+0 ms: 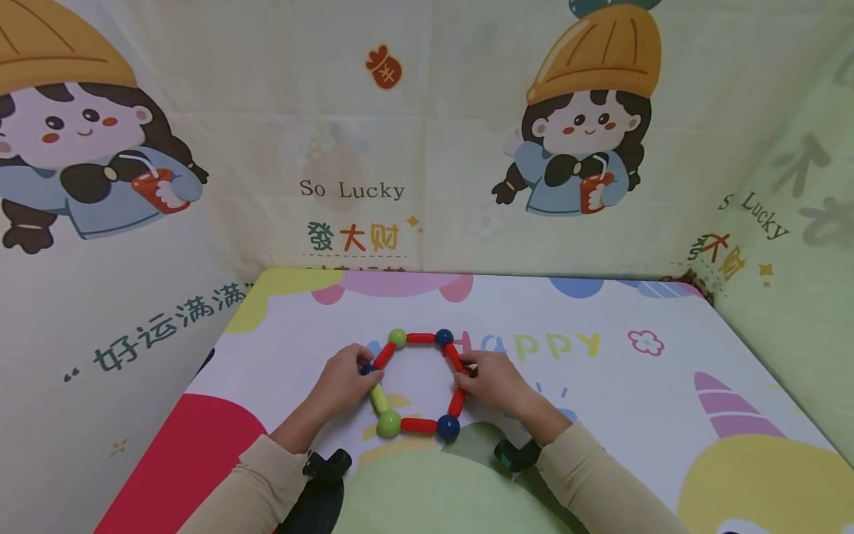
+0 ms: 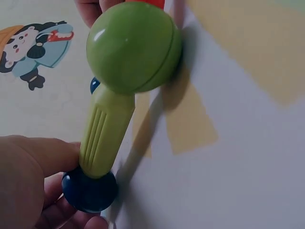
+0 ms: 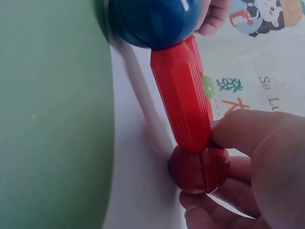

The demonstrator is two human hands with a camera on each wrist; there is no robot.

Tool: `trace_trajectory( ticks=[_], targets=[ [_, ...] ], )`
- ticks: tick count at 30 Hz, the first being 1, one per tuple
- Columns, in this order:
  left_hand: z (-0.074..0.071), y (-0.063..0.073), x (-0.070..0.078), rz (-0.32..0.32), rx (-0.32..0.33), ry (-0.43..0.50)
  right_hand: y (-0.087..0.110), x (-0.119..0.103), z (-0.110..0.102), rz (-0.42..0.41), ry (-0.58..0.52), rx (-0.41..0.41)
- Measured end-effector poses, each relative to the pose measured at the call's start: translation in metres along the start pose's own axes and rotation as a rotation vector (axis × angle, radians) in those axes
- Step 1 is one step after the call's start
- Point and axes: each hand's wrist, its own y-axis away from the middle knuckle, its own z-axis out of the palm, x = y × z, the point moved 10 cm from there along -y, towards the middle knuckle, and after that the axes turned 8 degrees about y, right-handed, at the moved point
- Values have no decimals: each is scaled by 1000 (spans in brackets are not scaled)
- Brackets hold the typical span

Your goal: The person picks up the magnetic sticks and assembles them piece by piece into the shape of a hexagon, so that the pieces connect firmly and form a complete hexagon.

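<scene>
A six-sided ring of toy building rods and balls lies flat in front of me in the head view. My left hand (image 1: 343,382) grips its left corner, thumb and fingers around a dark blue ball (image 2: 89,192). From that ball a yellow-green rod (image 2: 107,133) runs to a large green ball (image 2: 133,47). At the opposite corner my right hand (image 1: 497,382) holds a red ball (image 3: 200,168), its thumb against the end of a red rod (image 3: 182,98). That rod joins a blue ball (image 3: 155,21) at the near right corner. Red rods form the other sides.
The ring lies on a printed mat (image 1: 594,400) with a "Happy" motif and coloured shapes. Behind it hangs a cream cloth (image 1: 467,44) with cartoon figures, and cloth also rises at both sides. Black wrist devices (image 1: 327,465) sit beneath my wrists, near the mat.
</scene>
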Motion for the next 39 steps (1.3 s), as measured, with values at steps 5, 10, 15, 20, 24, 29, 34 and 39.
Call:
trace_trajectory(
  ticks=[5,10,15,20,24,29,34,39],
  targets=[
    [-2,3,0,-10,19,4,1,-1,3,-2,-3,-24],
    [-4,5,0,-4,6,-9,1,-2,2,-6,-17,-12],
    [-6,5,-2,-16,-15,-28,1,3,0,32,-38,15],
    [-7,3,-6,-25,-26,-36,0,7,-2,62,-52,32],
    [-8,3,-9,-26,-16,-32,2,10,0,82,-61,28],
    [-11,0,-10,-13,3,-29,0,11,-1,94,-68,38],
    [-11,-1,-9,-6,1,-24,-2,10,-2,101,-70,52],
    [-10,-2,-11,-23,-1,-24,-4,11,-1,105,-67,48]
  ],
)
